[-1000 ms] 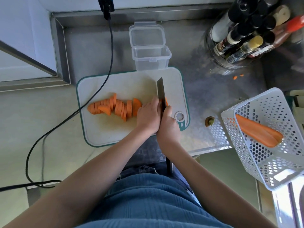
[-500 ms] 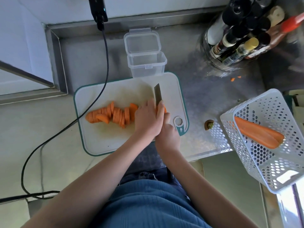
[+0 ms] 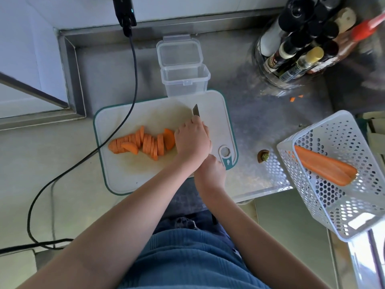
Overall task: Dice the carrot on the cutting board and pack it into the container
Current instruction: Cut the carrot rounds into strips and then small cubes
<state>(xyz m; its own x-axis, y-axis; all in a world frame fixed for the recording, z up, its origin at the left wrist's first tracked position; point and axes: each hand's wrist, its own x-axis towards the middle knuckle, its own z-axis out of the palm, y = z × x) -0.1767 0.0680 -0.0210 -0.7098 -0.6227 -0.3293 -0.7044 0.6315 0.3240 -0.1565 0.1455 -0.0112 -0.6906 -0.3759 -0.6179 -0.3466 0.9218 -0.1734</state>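
Status: slicing nearly done, dicing not started. A row of orange half-moon carrot slices (image 3: 143, 141) lies across the middle of the white teal-rimmed plastic cutting board (image 3: 129, 176). Left hand (image 3: 192, 140) is curled down over the last uncut stub at the row's right end; stub itself is hidden, so I can't confirm what's left. Right hand (image 3: 210, 172) is wrapped round the handle of the steel kitchen knife (image 3: 195, 110); only the blade tip shows past the left hand.

Remaining, my read: finish the stub, cut slices into cubes, pack. Clear plastic container (image 3: 184, 80), hinged lid flipped back, sits touching the board's far edge and holds nothing yet.

Around: white perforated basket (image 3: 333, 184) at right with another carrot half (image 3: 325, 167); cut-off carrot top (image 3: 263, 156) on the steel counter (image 3: 260, 126); bottle cluster (image 3: 302, 44) far right. Black cable (image 3: 116, 134) crosses the board's left corner, near the slices, could snag.
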